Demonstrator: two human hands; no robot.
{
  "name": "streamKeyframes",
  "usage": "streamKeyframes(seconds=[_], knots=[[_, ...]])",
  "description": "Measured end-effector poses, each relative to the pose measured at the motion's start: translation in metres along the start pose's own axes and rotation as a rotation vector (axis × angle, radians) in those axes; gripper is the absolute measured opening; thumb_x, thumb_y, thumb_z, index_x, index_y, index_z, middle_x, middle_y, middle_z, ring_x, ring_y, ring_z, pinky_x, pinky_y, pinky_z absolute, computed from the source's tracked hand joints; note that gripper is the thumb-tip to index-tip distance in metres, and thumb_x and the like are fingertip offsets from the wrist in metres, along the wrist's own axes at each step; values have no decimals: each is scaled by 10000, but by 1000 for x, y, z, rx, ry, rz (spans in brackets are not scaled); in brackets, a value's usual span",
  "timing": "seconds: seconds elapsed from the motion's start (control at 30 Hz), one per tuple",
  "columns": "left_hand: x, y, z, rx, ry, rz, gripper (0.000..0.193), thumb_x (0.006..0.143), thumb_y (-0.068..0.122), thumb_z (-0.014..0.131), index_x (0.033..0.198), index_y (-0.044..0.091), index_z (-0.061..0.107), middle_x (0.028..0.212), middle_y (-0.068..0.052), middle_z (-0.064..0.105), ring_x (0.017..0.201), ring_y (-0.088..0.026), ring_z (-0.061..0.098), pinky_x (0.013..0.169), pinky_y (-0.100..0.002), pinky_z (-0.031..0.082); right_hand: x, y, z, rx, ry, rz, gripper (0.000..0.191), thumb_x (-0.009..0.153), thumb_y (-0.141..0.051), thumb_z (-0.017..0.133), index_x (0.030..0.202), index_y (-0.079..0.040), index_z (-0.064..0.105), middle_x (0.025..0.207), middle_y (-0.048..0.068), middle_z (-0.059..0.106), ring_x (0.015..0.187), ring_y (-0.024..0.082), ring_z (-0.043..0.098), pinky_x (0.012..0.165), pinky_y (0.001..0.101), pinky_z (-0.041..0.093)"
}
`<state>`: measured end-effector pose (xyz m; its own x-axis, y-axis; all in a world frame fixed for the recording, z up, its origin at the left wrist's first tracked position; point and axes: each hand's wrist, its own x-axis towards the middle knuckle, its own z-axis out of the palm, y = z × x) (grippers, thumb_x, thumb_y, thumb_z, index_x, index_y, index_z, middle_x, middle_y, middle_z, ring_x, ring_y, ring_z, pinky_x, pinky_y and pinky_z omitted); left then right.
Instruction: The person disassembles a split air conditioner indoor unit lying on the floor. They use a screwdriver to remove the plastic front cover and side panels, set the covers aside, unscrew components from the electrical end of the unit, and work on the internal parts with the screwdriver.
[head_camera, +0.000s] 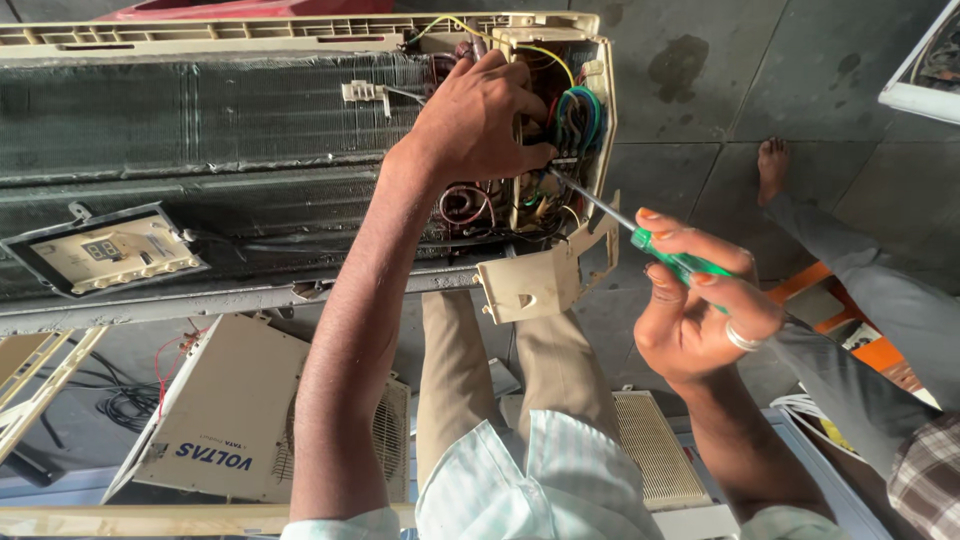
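The screwdriver has a green handle and a thin metal shaft whose long axis runs from four o'clock to ten o'clock, tip aimed into the wiring compartment of an opened air conditioner unit. The right hand holds the handle, fingers curled and pinching it. At eleven o'clock from it, the left hand rests on the compartment's edge, fingers pressed together beside the bundled wires. A loose display panel hangs at nine o'clock.

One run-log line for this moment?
left hand: on wiring bay | right hand: holds green screwdriver, tip at bay | air conditioner: cover off
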<state>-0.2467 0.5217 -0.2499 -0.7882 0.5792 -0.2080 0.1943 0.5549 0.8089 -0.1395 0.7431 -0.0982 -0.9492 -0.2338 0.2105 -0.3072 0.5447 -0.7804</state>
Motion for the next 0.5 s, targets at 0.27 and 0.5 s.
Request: streamKeyframes(seconds=[0.27,0.5], knots=[[0,0,2,14,5,2,355,751,433,829,969,153,816,1020,-73,654,1120,-275,568,1070,-470,394,-1,0,-2,31,-20,-2,370,1047,96,555,1168,-68,246,1195,272,552,1038,392,713,922,509,617],[-1,0,1,-2,18,11,338,748,422,827,961,159,818,987,-70,650,1109,-271,573,1065,-460,408,2,1,2,13,-31,-39,373,1031,94,570,1153,-65,255,1172,270,558,1059,408,716,919,519,614]])
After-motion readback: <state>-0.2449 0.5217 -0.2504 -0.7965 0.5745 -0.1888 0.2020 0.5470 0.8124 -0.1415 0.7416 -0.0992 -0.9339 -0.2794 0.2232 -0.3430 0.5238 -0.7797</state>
